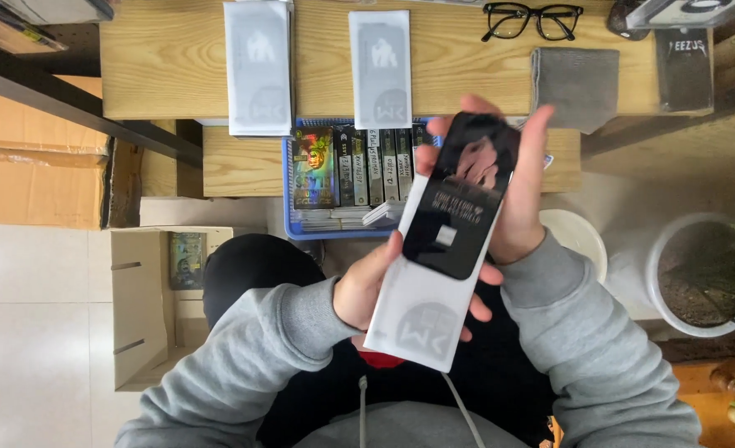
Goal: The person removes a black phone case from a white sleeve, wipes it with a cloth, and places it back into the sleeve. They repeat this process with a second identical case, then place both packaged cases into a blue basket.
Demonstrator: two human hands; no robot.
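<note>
My left hand (pixel 366 286) grips the lower part of a white flat packet (pixel 421 319) from the left side. A glossy black sheet (pixel 463 195), shaped like a phone screen protector, sticks out of the packet's upper end. My right hand (pixel 523 195) holds that black sheet along its right edge, with fingertips curling over its top. Both hands are raised over my lap, in front of a blue basket (pixel 287 187) that stands on the lower wooden shelf.
Two white packets (pixel 258 66) (pixel 382 56), black glasses (pixel 532 20) and a grey cloth (pixel 576 83) lie on the wooden desk (pixel 164 62). The basket holds several small boxes. An open cardboard box (pixel 139 307) sits at left, white plant pots (pixel 691 274) at right.
</note>
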